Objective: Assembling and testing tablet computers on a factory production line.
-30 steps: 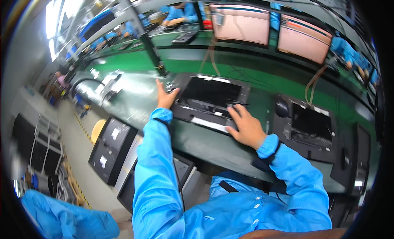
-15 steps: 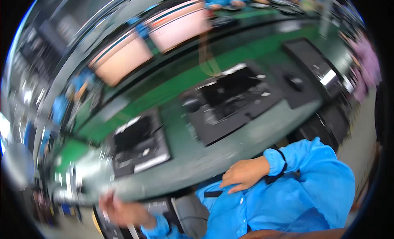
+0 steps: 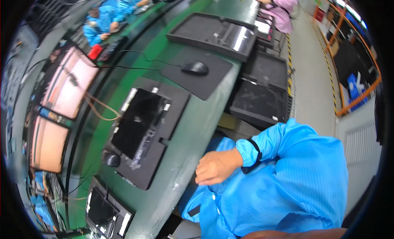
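Observation:
My right hand [image 3: 217, 167] is held in front of my body beside the bench edge, fingers curled in and nothing seen in them. A black strap [image 3: 256, 155] circles that wrist over the blue sleeve. My left hand is out of the picture. Closest on the green bench [image 3: 180, 165] lies a dark display panel [image 3: 137, 124] with white tabs, resting on a black foam pad [image 3: 141, 175]. A second display panel [image 3: 100, 210] on its own pad is at the lower left. Neither is touched.
A black mouse [image 3: 195, 67] sits on a dark mat [image 3: 211, 81]; beyond it is a black tray [image 3: 195, 29]. More black trays [image 3: 264, 97] stand beside the bench. Lit monitors [image 3: 67, 85] line the left. Co-workers in blue [image 3: 102, 21] and pink [image 3: 281, 15] sit farther off.
My view has swung to the right, bringing the aisle and orange-framed rack into sight. My left hand has left the picture. The right hand's fingers, straighter before, are now curled.

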Motion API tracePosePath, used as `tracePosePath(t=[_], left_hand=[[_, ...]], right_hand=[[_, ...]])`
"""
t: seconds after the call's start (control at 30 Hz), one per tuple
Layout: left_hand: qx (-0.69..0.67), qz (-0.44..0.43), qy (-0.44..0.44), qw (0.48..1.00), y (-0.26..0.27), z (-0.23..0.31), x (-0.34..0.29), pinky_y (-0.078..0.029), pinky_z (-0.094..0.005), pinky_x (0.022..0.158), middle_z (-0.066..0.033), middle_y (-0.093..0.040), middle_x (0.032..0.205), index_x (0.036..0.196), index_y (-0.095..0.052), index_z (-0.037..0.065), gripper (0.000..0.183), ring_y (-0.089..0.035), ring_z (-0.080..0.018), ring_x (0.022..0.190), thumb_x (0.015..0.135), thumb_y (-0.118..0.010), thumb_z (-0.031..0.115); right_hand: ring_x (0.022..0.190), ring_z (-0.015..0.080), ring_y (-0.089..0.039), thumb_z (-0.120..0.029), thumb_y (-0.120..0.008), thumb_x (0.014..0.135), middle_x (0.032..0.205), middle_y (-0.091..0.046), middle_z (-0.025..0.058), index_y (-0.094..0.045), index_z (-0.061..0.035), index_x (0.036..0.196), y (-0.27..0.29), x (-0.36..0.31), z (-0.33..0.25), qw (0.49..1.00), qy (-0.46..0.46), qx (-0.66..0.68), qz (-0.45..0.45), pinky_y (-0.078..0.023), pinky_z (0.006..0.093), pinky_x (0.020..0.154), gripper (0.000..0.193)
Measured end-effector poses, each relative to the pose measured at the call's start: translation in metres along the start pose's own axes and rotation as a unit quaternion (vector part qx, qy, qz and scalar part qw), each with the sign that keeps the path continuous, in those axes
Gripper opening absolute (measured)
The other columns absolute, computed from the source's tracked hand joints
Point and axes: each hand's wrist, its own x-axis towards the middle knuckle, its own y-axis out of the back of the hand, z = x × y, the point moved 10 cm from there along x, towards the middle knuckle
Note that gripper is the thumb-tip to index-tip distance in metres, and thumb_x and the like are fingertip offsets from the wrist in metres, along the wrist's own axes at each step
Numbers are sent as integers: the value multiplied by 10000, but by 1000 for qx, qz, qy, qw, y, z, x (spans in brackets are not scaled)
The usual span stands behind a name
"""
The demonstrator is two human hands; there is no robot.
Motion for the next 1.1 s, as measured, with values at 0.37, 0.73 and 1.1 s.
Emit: tracePosePath(t=[0.37,0.73,1.1], left_hand=[[-123,-221,196,947,-75,9,-64,-534,-435,729,-236,-669,934,1035,-633,-97,379,-653,-319,875,965,-603,275],[-50,-445,496,745,-78,-15,-213,-450,-271,598,-64,-640,759,939,-695,-26,77,-573,-137,638,937,-632,18],[-129,-260,744,602,-50,-34,-255,-393,-212,556,15,-624,757,1012,-697,-10,83,-523,-38,641,990,-650,55]], right_hand=[[1288,372,-571,-373,-633,926,1375,-603,212,-539,-71,1443,-25,-452,210,666,-740,-93,30,-446,466,1100,606],[1054,367,-665,-362,-587,1001,1180,-683,176,-673,-40,1219,9,-158,108,924,-381,35,24,-539,441,921,398],[921,267,-689,-254,-636,1003,1023,-702,131,-675,2,1166,47,47,18,970,-148,195,-6,-551,372,798,306]])
